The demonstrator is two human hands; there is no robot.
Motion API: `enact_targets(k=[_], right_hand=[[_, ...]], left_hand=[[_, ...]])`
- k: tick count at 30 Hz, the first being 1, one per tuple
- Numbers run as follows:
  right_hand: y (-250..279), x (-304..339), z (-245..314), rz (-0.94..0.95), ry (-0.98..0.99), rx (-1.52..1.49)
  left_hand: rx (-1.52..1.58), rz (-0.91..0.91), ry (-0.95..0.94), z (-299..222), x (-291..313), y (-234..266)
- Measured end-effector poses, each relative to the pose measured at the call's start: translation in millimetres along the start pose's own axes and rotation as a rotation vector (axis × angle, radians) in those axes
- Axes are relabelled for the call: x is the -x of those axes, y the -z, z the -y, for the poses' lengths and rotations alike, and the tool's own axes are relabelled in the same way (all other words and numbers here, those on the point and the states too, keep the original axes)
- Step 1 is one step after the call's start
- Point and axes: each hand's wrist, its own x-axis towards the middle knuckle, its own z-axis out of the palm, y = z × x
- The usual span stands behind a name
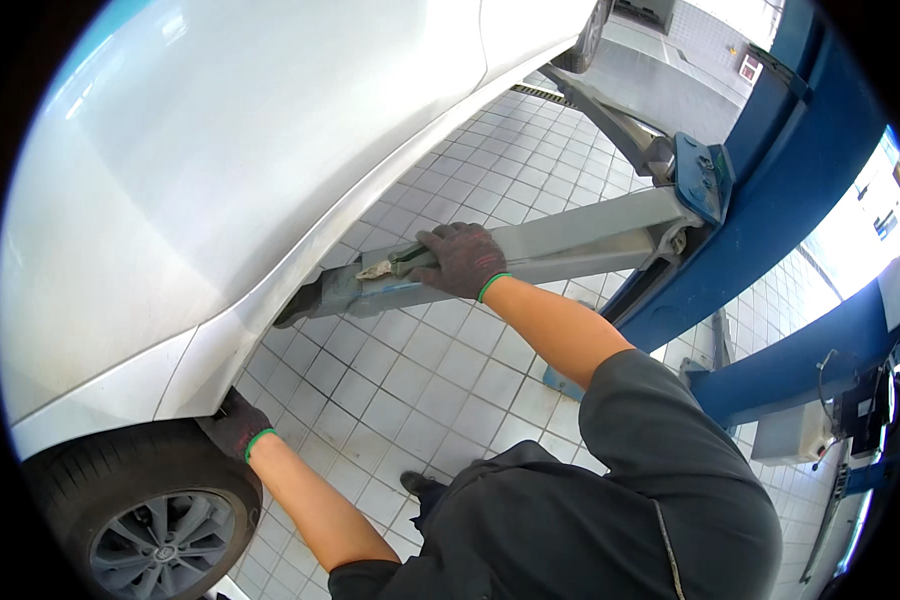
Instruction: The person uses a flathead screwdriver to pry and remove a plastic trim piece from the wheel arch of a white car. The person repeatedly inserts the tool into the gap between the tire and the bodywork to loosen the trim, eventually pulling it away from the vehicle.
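Note:
My right hand, in a dark work glove with a green cuff, rests on the grey lift arm, its fingers bent over the top edge near a worn metal fitting. The arm's far end reaches under the sill of a white car. At the lower left, my left hand, gloved alike, reaches in at the wheel arch behind the tyre. Its fingers are hidden by the car body, so what they touch does not show.
A blue lift post rises on the right, joined to the lift arm by a blue bracket. A second lift arm runs under the car farther off. White floor tiles lie below. A grey box hangs at the right.

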Motion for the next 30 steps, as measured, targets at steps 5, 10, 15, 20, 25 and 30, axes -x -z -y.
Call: enact_targets(k=[5, 10, 15, 20, 25, 30], right_hand=[[4, -1, 0, 0.087, -0.007, 0.026], [11, -1, 1, 0.147, -0.047, 0.064], [9, -2, 1, 0.111, -0.004, 0.066], [15, -2, 3, 0.118, -0.015, 0.04], [7, -1, -1, 0.03, 0.021, -0.034], [12, 1, -2, 0.094, -0.029, -0.014]], left_hand=[[-0.172, -0.001, -0.082, -1, -11, 14], [-0.22, -0.016, -0.049, 0, -23, 18], [-0.883, 0.104, -0.302, 3, -41, 36], [-0.06, -0.007, 0.002, -3, -12, 14], [-0.098, 0.037, -0.002, -7, -20, 20], [-0.25, -0.197, -0.04, 2, 2, -18]])
